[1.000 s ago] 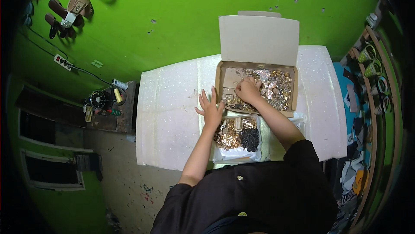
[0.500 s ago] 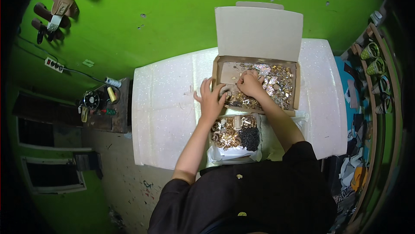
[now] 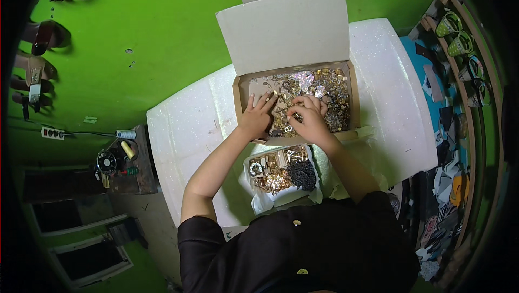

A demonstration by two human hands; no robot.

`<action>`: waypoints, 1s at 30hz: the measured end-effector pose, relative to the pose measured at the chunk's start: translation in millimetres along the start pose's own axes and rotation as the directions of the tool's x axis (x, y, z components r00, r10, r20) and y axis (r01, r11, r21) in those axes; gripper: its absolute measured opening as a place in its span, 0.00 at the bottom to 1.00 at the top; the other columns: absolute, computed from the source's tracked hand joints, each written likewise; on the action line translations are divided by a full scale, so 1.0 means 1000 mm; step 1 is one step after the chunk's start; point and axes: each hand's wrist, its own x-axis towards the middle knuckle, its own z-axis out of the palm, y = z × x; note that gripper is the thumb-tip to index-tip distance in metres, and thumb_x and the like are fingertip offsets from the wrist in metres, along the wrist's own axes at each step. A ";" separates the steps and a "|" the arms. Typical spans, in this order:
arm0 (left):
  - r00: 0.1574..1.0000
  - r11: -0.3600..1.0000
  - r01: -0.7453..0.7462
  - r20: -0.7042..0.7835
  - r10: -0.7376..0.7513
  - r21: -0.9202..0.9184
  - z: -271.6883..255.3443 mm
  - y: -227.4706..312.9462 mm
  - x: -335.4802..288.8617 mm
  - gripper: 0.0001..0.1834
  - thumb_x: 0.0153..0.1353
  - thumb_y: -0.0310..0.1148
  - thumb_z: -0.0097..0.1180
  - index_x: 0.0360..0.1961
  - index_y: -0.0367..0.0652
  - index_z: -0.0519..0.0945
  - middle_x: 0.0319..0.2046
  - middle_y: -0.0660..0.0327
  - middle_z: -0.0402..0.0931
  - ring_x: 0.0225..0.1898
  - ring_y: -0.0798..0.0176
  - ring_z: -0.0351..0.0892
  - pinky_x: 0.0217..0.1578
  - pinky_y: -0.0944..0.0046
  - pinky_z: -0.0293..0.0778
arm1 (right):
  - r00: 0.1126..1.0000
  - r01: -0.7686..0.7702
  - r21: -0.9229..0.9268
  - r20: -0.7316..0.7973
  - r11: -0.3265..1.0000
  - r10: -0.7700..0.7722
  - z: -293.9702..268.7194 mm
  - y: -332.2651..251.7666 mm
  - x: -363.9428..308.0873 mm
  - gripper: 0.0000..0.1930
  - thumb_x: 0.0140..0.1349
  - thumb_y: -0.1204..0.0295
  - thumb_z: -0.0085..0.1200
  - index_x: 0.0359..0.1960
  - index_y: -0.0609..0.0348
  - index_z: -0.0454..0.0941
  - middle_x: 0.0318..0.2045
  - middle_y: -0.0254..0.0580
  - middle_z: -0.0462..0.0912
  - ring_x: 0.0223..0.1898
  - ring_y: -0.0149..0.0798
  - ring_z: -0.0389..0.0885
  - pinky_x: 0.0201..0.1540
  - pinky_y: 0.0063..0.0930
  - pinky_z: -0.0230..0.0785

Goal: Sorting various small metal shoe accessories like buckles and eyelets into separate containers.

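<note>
An open cardboard box (image 3: 239,103) stands on the white glittery table, its lid raised at the back. Small gold, silver and shiny metal ornaments (image 3: 335,98) fill most of it. My left hand (image 3: 257,115) reaches over the box's near left corner with fingers spread and stretched onto the box floor, beside the ornaments. Over the middle of the pile, my right hand (image 3: 311,122) has its thumb and forefinger pinched; what lies between them is too small to make out. Nearer me sits a paper-lined tray (image 3: 289,198) with gold pieces (image 3: 275,180), a pale ring-shaped piece (image 3: 255,168) and black beads (image 3: 303,176).
The white tabletop (image 3: 189,125) extends to both sides of the box. A small wooden stand (image 3: 143,166) with thread spools (image 3: 128,149) is at the left. Sandals hang on a wooden rack (image 3: 465,76) at the right, above heaped fabric scraps (image 3: 446,185).
My left hand has gone from the box's left edge to flat inside it, off a round beaded piece. A similar ring now shows in the tray. My view has shifted and tilted.
</note>
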 end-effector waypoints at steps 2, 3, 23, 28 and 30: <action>1.000 0.999 -0.027 -0.004 0.027 -0.020 0.002 0.000 0.001 0.11 0.39 0.37 0.63 0.27 0.49 0.83 0.65 0.58 0.53 0.68 0.53 0.43 0.63 0.37 0.40 | 1.000 0.004 -0.014 -0.003 1.000 -0.004 -0.001 0.000 0.002 0.04 0.48 0.70 0.58 0.25 0.51 0.78 0.45 0.36 0.72 0.55 0.41 0.61 0.56 0.45 0.40; 0.998 0.997 -0.067 -0.014 0.067 -0.041 0.000 0.000 0.002 0.11 0.37 0.35 0.64 0.26 0.47 0.83 0.65 0.56 0.52 0.68 0.52 0.44 0.62 0.36 0.42 | 1.000 0.017 -0.035 -0.010 0.999 -0.017 -0.002 0.000 0.003 0.03 0.48 0.70 0.57 0.25 0.52 0.78 0.44 0.36 0.72 0.56 0.41 0.60 0.55 0.45 0.40; 0.981 0.965 -0.025 -0.194 -0.028 -0.262 -0.039 -0.002 -0.034 0.06 0.40 0.36 0.64 0.22 0.51 0.83 0.65 0.53 0.52 0.69 0.49 0.39 0.59 0.30 0.34 | 0.997 0.025 0.037 -0.074 0.999 -0.022 0.002 0.004 -0.005 0.05 0.47 0.68 0.59 0.26 0.50 0.78 0.42 0.33 0.74 0.54 0.41 0.62 0.55 0.40 0.41; 0.932 0.980 -0.035 -0.360 -0.039 -0.198 -0.058 0.007 -0.046 0.07 0.44 0.36 0.63 0.24 0.47 0.82 0.65 0.52 0.52 0.68 0.49 0.42 0.58 0.30 0.38 | 0.996 0.029 0.059 -0.081 0.998 -0.024 -0.008 -0.004 -0.007 0.05 0.47 0.68 0.59 0.26 0.50 0.78 0.43 0.33 0.74 0.54 0.41 0.62 0.55 0.39 0.41; 0.908 0.976 -0.011 -0.412 -0.081 -0.217 -0.071 0.010 -0.050 0.08 0.46 0.38 0.63 0.26 0.47 0.82 0.65 0.53 0.52 0.68 0.49 0.43 0.58 0.31 0.38 | 0.996 0.029 0.072 -0.084 0.997 -0.023 -0.014 -0.009 -0.009 0.05 0.47 0.68 0.60 0.26 0.50 0.79 0.43 0.33 0.74 0.54 0.40 0.63 0.55 0.38 0.41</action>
